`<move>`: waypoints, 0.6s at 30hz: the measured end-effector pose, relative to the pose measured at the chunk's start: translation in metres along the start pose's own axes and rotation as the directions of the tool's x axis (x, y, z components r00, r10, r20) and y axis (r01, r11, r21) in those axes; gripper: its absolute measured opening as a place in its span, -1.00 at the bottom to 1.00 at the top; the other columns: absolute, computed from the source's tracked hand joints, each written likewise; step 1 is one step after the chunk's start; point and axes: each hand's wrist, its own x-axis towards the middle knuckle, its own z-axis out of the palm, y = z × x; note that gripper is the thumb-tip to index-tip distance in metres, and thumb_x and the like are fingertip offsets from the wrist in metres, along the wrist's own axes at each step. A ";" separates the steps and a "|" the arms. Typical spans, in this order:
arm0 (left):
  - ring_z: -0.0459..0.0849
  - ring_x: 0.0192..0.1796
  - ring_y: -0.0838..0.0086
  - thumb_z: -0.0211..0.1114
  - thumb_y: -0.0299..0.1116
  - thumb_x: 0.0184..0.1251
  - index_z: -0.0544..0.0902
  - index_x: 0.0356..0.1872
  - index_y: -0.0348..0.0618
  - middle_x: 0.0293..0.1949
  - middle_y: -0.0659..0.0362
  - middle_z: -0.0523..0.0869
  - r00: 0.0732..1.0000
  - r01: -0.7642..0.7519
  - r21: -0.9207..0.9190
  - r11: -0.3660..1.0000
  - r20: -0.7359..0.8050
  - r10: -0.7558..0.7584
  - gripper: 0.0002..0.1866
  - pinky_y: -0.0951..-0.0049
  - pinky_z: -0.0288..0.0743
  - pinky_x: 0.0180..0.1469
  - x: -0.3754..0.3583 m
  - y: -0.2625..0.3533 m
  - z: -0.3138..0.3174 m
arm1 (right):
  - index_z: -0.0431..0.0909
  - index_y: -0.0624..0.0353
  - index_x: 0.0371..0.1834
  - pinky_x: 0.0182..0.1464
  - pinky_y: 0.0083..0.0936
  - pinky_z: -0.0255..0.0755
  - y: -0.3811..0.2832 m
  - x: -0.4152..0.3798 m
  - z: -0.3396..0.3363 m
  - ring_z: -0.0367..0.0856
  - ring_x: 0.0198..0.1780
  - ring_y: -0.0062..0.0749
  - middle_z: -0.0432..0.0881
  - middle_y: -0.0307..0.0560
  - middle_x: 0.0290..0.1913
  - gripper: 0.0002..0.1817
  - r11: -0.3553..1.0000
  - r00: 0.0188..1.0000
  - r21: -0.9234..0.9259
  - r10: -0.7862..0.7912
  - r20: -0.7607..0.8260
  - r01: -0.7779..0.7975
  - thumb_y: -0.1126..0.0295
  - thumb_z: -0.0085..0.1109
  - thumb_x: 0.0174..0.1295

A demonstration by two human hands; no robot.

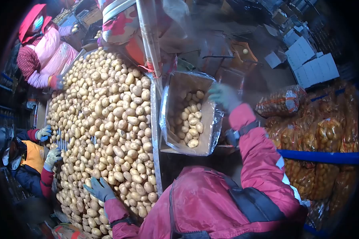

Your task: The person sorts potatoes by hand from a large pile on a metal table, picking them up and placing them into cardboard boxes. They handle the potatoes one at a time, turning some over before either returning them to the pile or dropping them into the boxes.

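Note:
Potatoes (107,107) lie piled on a large table with a metal edge (156,159). On the lower part of the pile rests my left hand (99,189), in a grey-blue glove, its fingers spread over the potatoes. My right hand (223,95), gloved and blurred by motion, is at the upper right rim of a plastic-lined cardboard box (208,131); whether it holds anything is unclear. Inside the box, several potatoes (192,119) cover part of the bottom.
Two co-workers, one in a red hat (31,22) and one in an orange vest (32,157), have gloved hands at the table's far side. Filled net sacks (307,139) stand behind a blue bar (323,156) at right. White cartons (315,67) lie beyond.

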 end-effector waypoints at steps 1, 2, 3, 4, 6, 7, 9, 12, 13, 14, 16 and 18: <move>-0.01 0.71 -0.14 0.18 -0.05 0.63 0.59 0.40 -0.29 0.42 -0.06 0.62 0.998 -0.035 -0.011 0.999 -0.061 0.034 -0.44 -0.04 -0.07 0.74 0.000 0.000 0.002 | 0.56 0.26 0.29 -0.19 -0.18 0.81 0.011 -0.015 0.032 0.83 -0.22 -0.04 0.75 0.17 0.06 -0.60 0.999 0.991 0.009 0.033 0.130 -0.034 0.24 0.13 0.54; 0.12 0.68 -0.13 0.20 -0.08 0.61 0.61 0.36 -0.29 0.36 -0.07 0.66 0.990 -0.069 -0.015 0.997 -0.120 0.067 -0.47 -0.05 -0.09 0.74 0.000 -0.001 0.003 | 0.55 0.27 0.35 -0.15 -0.21 0.81 0.011 -0.030 0.074 0.83 -0.23 -0.06 0.77 0.14 0.05 -0.58 0.997 0.971 -0.030 0.080 0.224 -0.075 0.28 0.14 0.54; 0.12 0.68 -0.13 0.20 -0.08 0.61 0.61 0.36 -0.29 0.36 -0.07 0.66 0.993 -0.050 -0.003 0.999 -0.111 0.050 -0.47 -0.05 -0.09 0.74 0.000 -0.002 0.005 | 0.58 0.28 0.34 -0.11 -0.28 0.80 0.008 -0.040 0.122 0.84 -0.20 -0.11 0.79 0.09 0.00 -0.61 0.979 0.974 -0.098 0.189 0.126 -0.178 0.32 0.12 0.56; 0.27 0.59 -0.12 0.23 -0.11 0.55 0.63 0.30 -0.28 0.28 -0.06 0.69 0.991 -0.081 -0.004 0.997 -0.104 0.080 -0.50 -0.07 -0.10 0.74 0.004 0.000 0.007 | 0.58 0.29 0.35 -0.06 -0.30 0.78 0.019 -0.040 0.139 0.83 -0.15 -0.16 0.79 0.10 0.04 -0.59 0.989 0.951 -0.094 0.138 0.278 -0.116 0.30 0.10 0.57; 0.50 0.40 -0.09 0.29 -0.16 0.45 0.65 0.19 -0.25 0.14 -0.05 0.72 0.994 -0.088 -0.023 0.996 -0.074 0.086 -0.56 -0.10 -0.10 0.74 0.006 -0.009 0.015 | 0.60 0.31 0.35 -0.02 -0.36 0.74 0.030 -0.040 0.196 0.82 -0.09 -0.26 0.79 0.09 0.04 -0.59 0.991 0.871 -0.133 0.050 0.489 0.018 0.29 0.06 0.60; 0.58 0.30 -0.07 0.32 -0.18 0.40 0.66 0.13 -0.24 0.08 -0.05 0.72 0.996 -0.074 -0.045 0.996 -0.051 0.072 -0.58 -0.11 -0.10 0.74 0.008 -0.011 0.013 | 0.62 0.31 0.33 -0.01 -0.36 0.74 0.037 -0.031 0.222 0.81 -0.09 -0.34 0.80 0.06 0.03 -0.61 0.971 0.869 -0.223 0.032 0.494 0.091 0.31 0.05 0.60; 0.48 0.44 -0.12 0.36 -0.15 0.38 0.65 0.17 -0.26 0.13 -0.09 0.72 0.996 -0.020 -0.022 1.000 0.091 0.022 -0.53 -0.12 -0.07 0.73 0.013 0.004 -0.013 | 0.68 0.30 0.24 0.07 -0.50 0.70 0.057 -0.022 0.275 0.80 -0.03 -0.42 0.81 0.02 0.04 -0.66 0.975 0.854 -0.208 0.046 0.517 0.073 0.38 0.18 0.52; 0.19 0.64 -0.17 0.40 -0.10 0.38 0.65 0.25 -0.27 0.29 -0.07 0.65 0.989 -0.035 -0.089 0.995 -0.146 0.022 -0.46 -0.09 0.02 0.69 0.002 0.010 -0.014 | 0.69 0.15 0.31 0.28 -0.40 0.58 0.087 -0.061 0.354 0.75 0.14 -0.29 0.80 -0.03 0.15 -0.58 0.814 0.687 -0.350 -0.081 0.722 0.464 0.24 0.32 0.46; 0.09 0.69 -0.19 0.40 -0.08 0.40 0.64 0.28 -0.26 0.35 -0.05 0.62 0.991 -0.010 -0.142 0.990 -0.136 -0.009 -0.44 -0.08 0.05 0.68 0.002 0.011 -0.017 | 0.68 0.06 0.33 0.36 -0.31 0.54 0.088 -0.072 0.378 0.71 0.27 -0.17 0.75 0.04 0.24 -0.54 0.688 0.638 -0.478 0.028 0.770 0.546 0.18 0.35 0.41; 0.06 0.70 -0.15 0.38 -0.07 0.42 0.63 0.34 -0.24 0.42 -0.01 0.58 0.995 -0.002 -0.128 0.992 -0.099 -0.010 -0.41 -0.08 0.04 0.68 0.001 0.010 -0.018 | 0.66 0.02 0.35 0.43 -0.24 0.48 0.112 -0.063 0.398 0.64 0.35 -0.10 0.70 0.06 0.31 -0.50 0.559 0.515 -0.392 -0.074 0.854 0.731 0.17 0.36 0.37; 0.05 0.71 -0.15 0.38 -0.07 0.43 0.62 0.36 -0.23 0.42 -0.01 0.58 0.997 0.031 -0.129 0.991 -0.068 -0.040 -0.40 -0.09 0.03 0.68 0.002 0.013 -0.027 | 0.57 -0.08 0.45 0.61 -0.03 0.22 0.146 -0.035 0.433 0.38 0.58 0.03 0.53 0.01 0.50 -0.40 0.228 0.301 -0.262 -0.154 0.941 0.938 0.14 0.36 0.31; 0.03 0.72 -0.13 0.38 -0.06 0.43 0.60 0.41 -0.21 0.45 0.00 0.57 0.998 0.042 -0.131 0.991 -0.044 -0.048 -0.37 -0.12 -0.02 0.69 0.004 0.013 -0.026 | 0.53 -0.18 0.48 0.61 0.01 0.15 0.156 -0.010 0.456 0.33 0.60 -0.06 0.46 -0.10 0.57 -0.35 -0.033 0.230 -0.235 -0.109 0.967 0.972 0.15 0.37 0.27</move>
